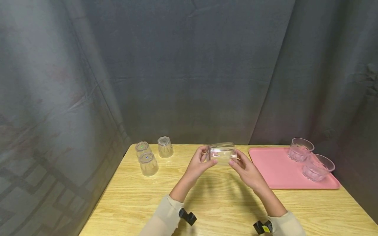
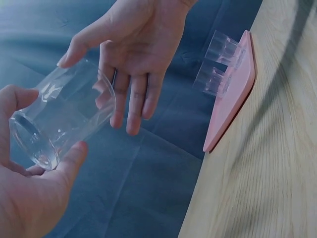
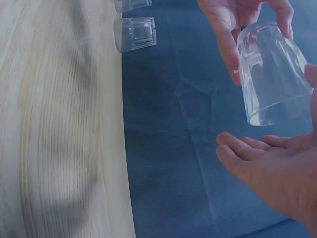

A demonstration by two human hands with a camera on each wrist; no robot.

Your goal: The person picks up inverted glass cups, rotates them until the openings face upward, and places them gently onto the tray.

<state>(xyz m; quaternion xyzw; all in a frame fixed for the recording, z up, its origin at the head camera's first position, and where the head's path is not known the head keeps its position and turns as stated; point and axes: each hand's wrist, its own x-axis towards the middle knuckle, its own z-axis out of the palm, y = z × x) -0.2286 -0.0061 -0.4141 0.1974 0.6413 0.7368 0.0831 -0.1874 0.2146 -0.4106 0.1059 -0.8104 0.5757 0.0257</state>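
A clear drinking glass [image 1: 222,154] is held on its side above the table, its base to the left and its mouth to the right. My left hand [image 1: 198,165] grips it round the base end, with thumb and fingers on opposite sides in the left wrist view. At the rim end is my right hand [image 1: 249,172]. Its fingers [image 2: 136,99] are straight and spread apart from the glass, palm facing it, while the thumb lies at the rim; whether it touches is hard to tell.
On the table's left side, several clear glasses stand upside down, including a front one [image 1: 149,165] and a back one [image 1: 165,147]. A pink tray [image 1: 271,167] lies at the right with two wide clear glass bowls [image 1: 315,170] upright on it. Grey curtains [image 1: 189,82] hang behind the wooden table [image 1: 224,203].
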